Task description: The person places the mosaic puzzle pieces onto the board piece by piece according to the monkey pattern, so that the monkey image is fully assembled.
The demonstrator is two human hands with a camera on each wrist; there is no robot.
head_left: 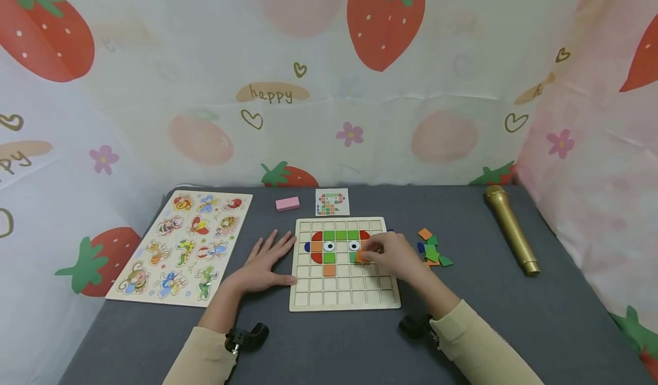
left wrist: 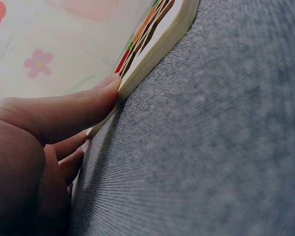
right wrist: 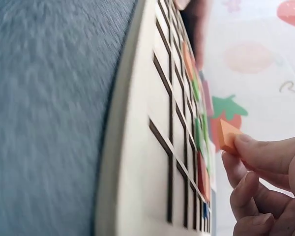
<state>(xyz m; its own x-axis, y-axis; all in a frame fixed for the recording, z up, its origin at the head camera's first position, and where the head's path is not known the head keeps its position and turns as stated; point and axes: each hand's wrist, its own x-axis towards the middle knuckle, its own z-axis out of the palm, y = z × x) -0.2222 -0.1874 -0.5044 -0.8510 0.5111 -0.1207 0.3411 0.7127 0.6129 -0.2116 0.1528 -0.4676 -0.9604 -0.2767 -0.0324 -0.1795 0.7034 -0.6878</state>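
A wooden grid board [head_left: 345, 300] lies flat at the middle of the table, with red, green, orange and blue tiles and two eye tiles set in its upper squares. My right hand [head_left: 398, 257] is over the board's right side. In the right wrist view, its thumb and forefinger pinch an orange tile [right wrist: 228, 137] above the grid, its other fingers curled. My left hand [head_left: 261, 269] lies beside the board's left edge, fingers spread. Seen from the left wrist, its thumb [left wrist: 83, 108] touches the board's rim [left wrist: 162, 51].
Loose tiles [head_left: 432, 253] lie right of the board. Behind it are a small pattern card [head_left: 332, 201] and a pink block [head_left: 287, 204]. A picture board of insects [head_left: 172, 248] lies at the left, a gold microphone [head_left: 512, 231] at the far right.
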